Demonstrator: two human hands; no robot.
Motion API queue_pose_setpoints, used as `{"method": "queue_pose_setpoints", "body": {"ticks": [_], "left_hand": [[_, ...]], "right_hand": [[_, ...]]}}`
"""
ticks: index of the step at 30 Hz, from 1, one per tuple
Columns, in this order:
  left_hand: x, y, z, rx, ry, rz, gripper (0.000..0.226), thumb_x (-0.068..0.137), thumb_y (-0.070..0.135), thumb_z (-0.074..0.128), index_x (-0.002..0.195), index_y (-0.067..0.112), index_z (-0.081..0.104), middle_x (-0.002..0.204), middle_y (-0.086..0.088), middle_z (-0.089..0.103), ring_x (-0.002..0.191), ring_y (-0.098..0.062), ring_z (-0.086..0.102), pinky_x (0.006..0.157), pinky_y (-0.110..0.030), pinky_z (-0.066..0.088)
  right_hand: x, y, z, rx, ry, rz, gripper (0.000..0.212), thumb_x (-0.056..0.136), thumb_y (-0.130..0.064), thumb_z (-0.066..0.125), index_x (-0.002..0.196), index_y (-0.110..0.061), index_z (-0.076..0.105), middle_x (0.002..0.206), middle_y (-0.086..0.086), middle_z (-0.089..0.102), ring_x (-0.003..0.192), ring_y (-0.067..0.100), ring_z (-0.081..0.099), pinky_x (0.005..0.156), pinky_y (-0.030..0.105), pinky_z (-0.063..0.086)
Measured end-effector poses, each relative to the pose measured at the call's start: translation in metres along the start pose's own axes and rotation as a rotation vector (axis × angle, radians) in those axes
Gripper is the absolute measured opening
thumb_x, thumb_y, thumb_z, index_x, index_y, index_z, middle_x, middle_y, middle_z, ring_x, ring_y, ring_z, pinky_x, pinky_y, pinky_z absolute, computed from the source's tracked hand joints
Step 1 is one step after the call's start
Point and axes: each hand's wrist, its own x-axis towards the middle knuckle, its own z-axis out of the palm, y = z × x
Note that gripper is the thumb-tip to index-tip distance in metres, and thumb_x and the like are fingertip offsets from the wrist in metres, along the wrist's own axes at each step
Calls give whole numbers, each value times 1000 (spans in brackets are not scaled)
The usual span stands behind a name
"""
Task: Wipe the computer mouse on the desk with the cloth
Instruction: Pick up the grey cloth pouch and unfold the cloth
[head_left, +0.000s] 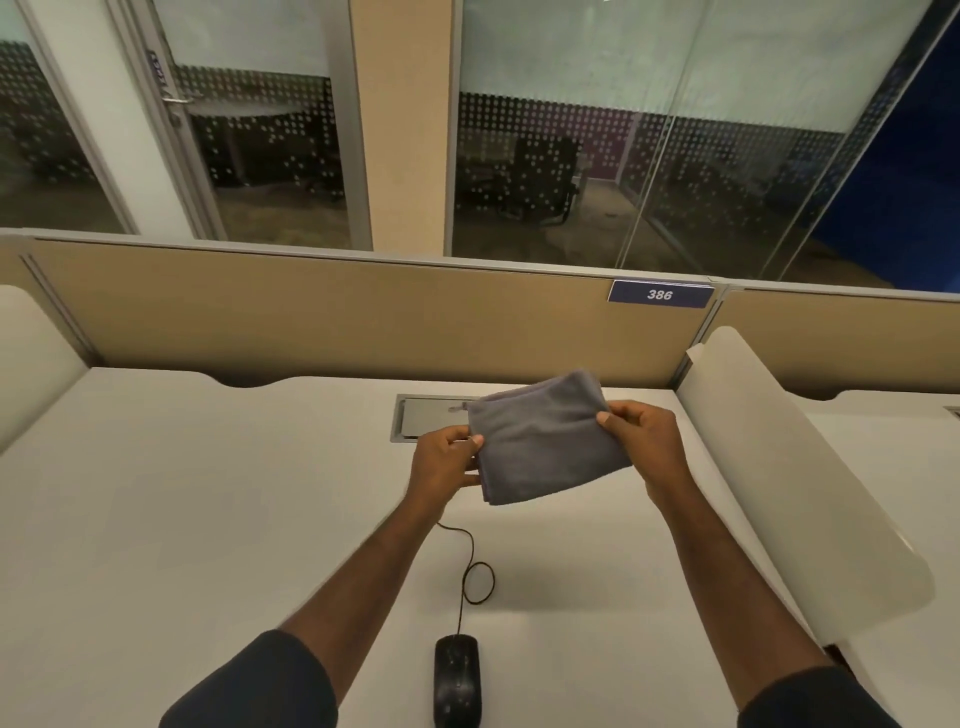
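A folded grey cloth (545, 439) is held up above the white desk (208, 519), stretched between both hands. My left hand (447, 460) pinches its left edge, and my right hand (647, 441) pinches its upper right corner. A black wired computer mouse (457, 678) lies on the desk near the front edge, between my forearms and well below the cloth. Its thin black cable (475, 577) loops once and runs toward the back, passing behind my left wrist.
A metal cable hatch (415, 423) is set into the desk behind the cloth. A tan partition (363, 317) with a blue tag reading 386 runs along the back. White curved dividers (795, 493) stand at the right and left sides.
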Motion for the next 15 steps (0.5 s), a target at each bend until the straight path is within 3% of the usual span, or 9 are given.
{"method": "queue_pose_setpoints", "body": {"ticks": [2,4,6,8,10,12,13,15], "left_hand": [[-2,-4,-7,10,8,18,17,97,16,66,114,18,68,100,-1,73,88,-15,74,57,-21,57],[-3,-6,-11,57,28,99,47,93,19,72,137,15,56,117,6,66,104,-14,67,78,-26,57],[-3,-2,-11,151,42,235,66,90,22,76,148,18,45,134,10,53,122,-10,53,95,-28,48],[-1,6,-8,206,-31,377,73,88,24,78,151,24,41,143,15,47,132,-4,45,101,-22,42],[-2,18,-5,259,-164,444,76,85,31,81,149,36,40,145,24,46,131,6,46,101,-12,41],[-7,29,-1,298,-299,432,70,79,40,84,136,56,46,131,36,55,119,14,53,91,-6,47],[-10,32,1,300,-351,427,61,76,45,84,125,62,51,120,39,61,112,14,58,84,-7,51],[-14,32,5,245,-378,426,41,72,52,81,109,57,64,104,30,70,102,4,67,76,-14,56]], "right_hand": [[-1,-18,0,-105,-55,-105,17,92,-18,67,107,-13,74,97,1,74,90,13,68,75,19,51],[-3,-37,0,-213,-123,-209,17,93,-20,66,107,-18,75,96,-5,74,89,6,67,76,18,52],[-6,-52,2,-330,-192,-305,15,93,-19,65,104,-24,75,93,-12,72,87,3,65,75,15,50],[-11,-63,4,-443,-262,-352,15,94,-19,64,104,-25,74,93,-13,70,88,6,63,76,19,51],[-14,-71,5,-508,-318,-372,14,94,-20,64,103,-25,73,93,-11,69,88,8,62,76,23,53],[-18,-78,6,-520,-355,-389,13,94,-21,64,103,-26,73,91,-12,69,87,9,63,73,21,52],[-19,-81,5,-512,-378,-388,13,94,-22,65,103,-27,73,91,-12,69,87,9,63,72,20,51],[-19,-84,3,-449,-426,-357,12,92,-26,67,101,-30,74,91,-15,71,87,9,66,69,15,52]]}}
